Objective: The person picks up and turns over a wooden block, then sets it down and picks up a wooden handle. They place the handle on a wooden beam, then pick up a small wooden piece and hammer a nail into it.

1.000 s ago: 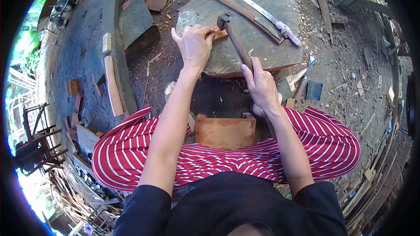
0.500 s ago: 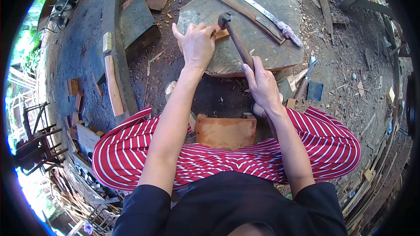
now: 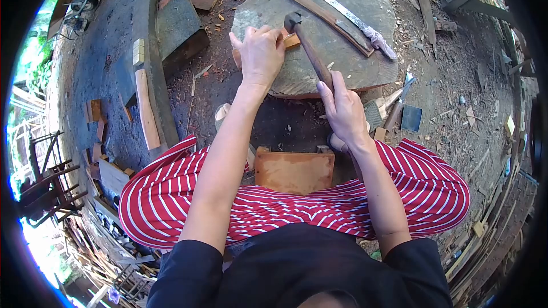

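My left hand (image 3: pixel 261 54) is closed, with its fingers curled over a narrow orange-brown wooden block (image 3: pixel 292 41) at the near left of the round tree stump (image 3: pixel 342 74). The hand covers the middle of the block; its ends show on both sides. In my right hand (image 3: pixel 347 108) is a hammer (image 3: pixel 311 51), gripped by its dark wooden handle. The metal hammer head is over the stump, just beyond the block's right end. Farther back on the stump lie a long wooden strip (image 3: pixel 319 14) and a long pale blade (image 3: pixel 337 4) with a wrapped end.
Left of the stump stands a dark beam (image 3: pixel 153 63) with a pale curved wooden piece (image 3: pixel 147 108) against it. A knife-like tool (image 3: pixel 399 100) and a dark flat square (image 3: pixel 411 118) lie at the right. Wood scraps and shavings litter the ground.
My left hand has shifted slightly right and turned a little over the block, its fingers drawn closer together. The hammer and my right hand stay almost where they were.
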### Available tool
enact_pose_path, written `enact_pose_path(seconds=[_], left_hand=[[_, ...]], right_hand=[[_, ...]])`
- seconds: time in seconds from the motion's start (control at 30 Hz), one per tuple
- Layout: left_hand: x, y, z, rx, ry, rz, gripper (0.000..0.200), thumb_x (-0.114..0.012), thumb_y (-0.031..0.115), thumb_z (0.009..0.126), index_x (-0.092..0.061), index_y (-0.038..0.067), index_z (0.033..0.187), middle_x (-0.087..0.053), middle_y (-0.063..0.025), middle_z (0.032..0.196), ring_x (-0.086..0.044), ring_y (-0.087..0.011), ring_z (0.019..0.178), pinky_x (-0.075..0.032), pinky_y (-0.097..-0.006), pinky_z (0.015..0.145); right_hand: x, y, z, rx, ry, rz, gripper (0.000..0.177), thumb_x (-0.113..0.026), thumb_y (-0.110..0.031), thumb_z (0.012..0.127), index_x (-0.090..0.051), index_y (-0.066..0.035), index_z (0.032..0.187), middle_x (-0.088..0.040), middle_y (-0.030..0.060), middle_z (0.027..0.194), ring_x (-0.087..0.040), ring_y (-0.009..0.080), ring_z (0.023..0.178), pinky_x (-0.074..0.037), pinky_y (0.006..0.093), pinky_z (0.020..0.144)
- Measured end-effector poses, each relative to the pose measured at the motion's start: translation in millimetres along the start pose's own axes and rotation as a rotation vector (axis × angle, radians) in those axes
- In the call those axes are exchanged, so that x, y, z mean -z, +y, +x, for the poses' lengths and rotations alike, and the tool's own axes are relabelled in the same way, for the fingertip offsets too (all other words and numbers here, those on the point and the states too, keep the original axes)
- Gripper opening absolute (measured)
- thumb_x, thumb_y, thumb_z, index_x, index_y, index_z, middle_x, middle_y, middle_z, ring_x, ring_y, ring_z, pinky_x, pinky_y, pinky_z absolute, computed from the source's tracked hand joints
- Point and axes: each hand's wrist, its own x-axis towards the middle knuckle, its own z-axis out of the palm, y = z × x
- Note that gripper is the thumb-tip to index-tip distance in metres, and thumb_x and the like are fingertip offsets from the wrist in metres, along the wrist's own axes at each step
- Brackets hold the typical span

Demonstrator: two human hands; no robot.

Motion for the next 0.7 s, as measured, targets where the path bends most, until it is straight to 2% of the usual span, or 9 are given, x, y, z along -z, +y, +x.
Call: enact_pose_path(seconds=[0.17,0.23,0.27,0.33,0.47,0.53,0.57,0.63,0.7], left_hand=[[1.2,-0.4,7.3,0.090,-0.083,-0.055,0.008,-0.067,0.016,0.083,-0.075,0.015,0.084,-0.070,-0.0024,0.088,-0.062,-0.0258,0.099,-0.029,-0.0672,0.105],[2.7,-1.0,10.7,0.106,-0.108,-0.061,0.009,-0.069,0.019,0.079,-0.074,0.012,0.080,-0.070,-0.0027,0.079,-0.063,-0.0250,0.093,-0.040,-0.0546,0.094],[2.5,-2.4,14.3,0.103,-0.105,-0.057,0.009,-0.069,0.019,0.079,-0.074,0.012,0.080,-0.070,-0.0027,0.079,-0.063,-0.0250,0.093,-0.040,-0.0546,0.094],[2.1,-4.4,15.3,0.174,-0.189,-0.115,0.006,-0.070,0.018,0.079,-0.075,0.014,0.079,-0.071,-0.0064,0.081,-0.065,-0.0267,0.095,-0.032,-0.0653,0.103],[3.3,-1.3,11.8,0.198,-0.187,-0.078,0.007,-0.070,0.018,0.081,-0.075,0.014,0.080,-0.071,-0.0075,0.083,-0.064,-0.0266,0.095,-0.032,-0.0628,0.104],[-2.6,-5.6,4.6,0.012,-0.025,-0.053,0.010,-0.068,0.020,0.084,-0.073,0.011,0.085,-0.069,-0.0046,0.085,-0.061,-0.0264,0.095,-0.038,-0.0507,0.094],[-6.3,-8.2,2.7,0.007,-0.017,-0.053,0.010,-0.068,0.020,0.084,-0.073,0.011,0.085,-0.069,-0.0046,0.085,-0.061,-0.0264,0.095,-0.038,-0.0507,0.094],[-11.5,-12.5,-3.8,-0.206,0.117,0.091,0.012,-0.065,0.020,0.088,-0.069,0.010,0.093,-0.065,-0.0060,0.092,-0.057,-0.0276,0.097,-0.037,-0.0479,0.095],[-14.4,-14.9,-7.4,-0.193,0.090,0.068,0.012,-0.065,0.019,0.089,-0.067,0.010,0.096,-0.063,-0.0069,0.093,-0.056,-0.0280,0.098,-0.036,-0.0474,0.095]], right_hand=[[3.1,-9.0,-0.9,0.008,0.060,-0.080,0.028,-0.050,-0.030,0.102,-0.044,-0.003,0.107,-0.062,0.0250,0.066,-0.063,0.0466,0.066,-0.047,0.0551,0.055],[3.6,-4.5,0.7,0.008,0.038,-0.102,0.028,-0.050,-0.030,0.102,-0.044,-0.003,0.107,-0.063,0.0250,0.066,-0.063,0.0468,0.066,-0.047,0.0552,0.056],[2.6,-3.4,1.8,0.004,0.009,-0.119,0.028,-0.050,-0.030,0.102,-0.045,-0.003,0.106,-0.063,0.0251,0.066,-0.063,0.0469,0.066,-0.048,0.0554,0.056],[8.5,-12.4,3.7,0.018,0.027,-0.072,0.027,-0.049,-0.030,0.102,-0.045,-0.003,0.106,-0.063,0.0254,0.067,-0.063,0.0472,0.066,-0.048,0.0556,0.056],[11.8,-20.4,2.3,0.022,0.065,-0.009,0.027,-0.049,-0.030,0.102,-0.045,-0.004,0.104,-0.063,0.0262,0.067,-0.063,0.0476,0.067,-0.048,0.0559,0.057],[5.7,-8.7,0.0,0.019,0.042,-0.014,0.026,-0.050,-0.030,0.102,-0.045,-0.004,0.105,-0.062,0.0263,0.067,-0.063,0.0477,0.067,-0.047,0.0559,0.057],[1.1,-2.5,0.6,0.015,0.017,-0.018,0.026,-0.050,-0.029,0.102,-0.045,-0.004,0.105,-0.062,0.0263,0.067,-0.063,0.0477,0.067,-0.047,0.0558,0.057],[-7.6,3.7,-2.6,-0.008,0.035,0.039,0.026,-0.050,-0.029,0.102,-0.046,-0.004,0.106,-0.062,0.0264,0.067,-0.063,0.0481,0.067,-0.047,0.0558,0.057],[-8.6,6.7,-6.1,-0.041,0.041,0.089,0.026,-0.050,-0.029,0.102,-0.047,-0.004,0.108,-0.062,0.0264,0.066,-0.062,0.0486,0.067,-0.046,0.0557,0.057]])
